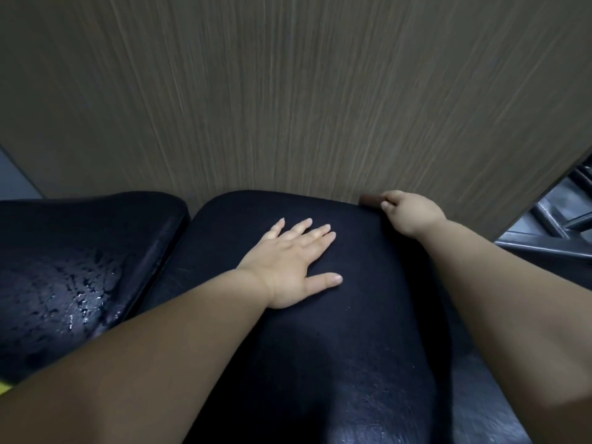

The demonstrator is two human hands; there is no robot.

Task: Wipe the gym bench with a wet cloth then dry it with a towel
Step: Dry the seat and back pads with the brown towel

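Note:
The black padded gym bench shows as two pads. The left pad [73,267] glistens with water drops. Over the middle pad a dark matte cloth [336,315] seems to be spread; shiny padding [464,421] shows at the lower right. My left hand [288,261] lies flat on the cloth with straight, spread fingers. My right hand [407,213] is at the far right corner of the cloth and pinches a small brown tab [370,200] there. I cannot tell whether the tab belongs to the cloth.
A wood-grain wall panel [288,91] rises directly behind the bench. Dark metal frame bars [557,225] stand to the right of the pad. A narrow gap [189,225] separates the two pads.

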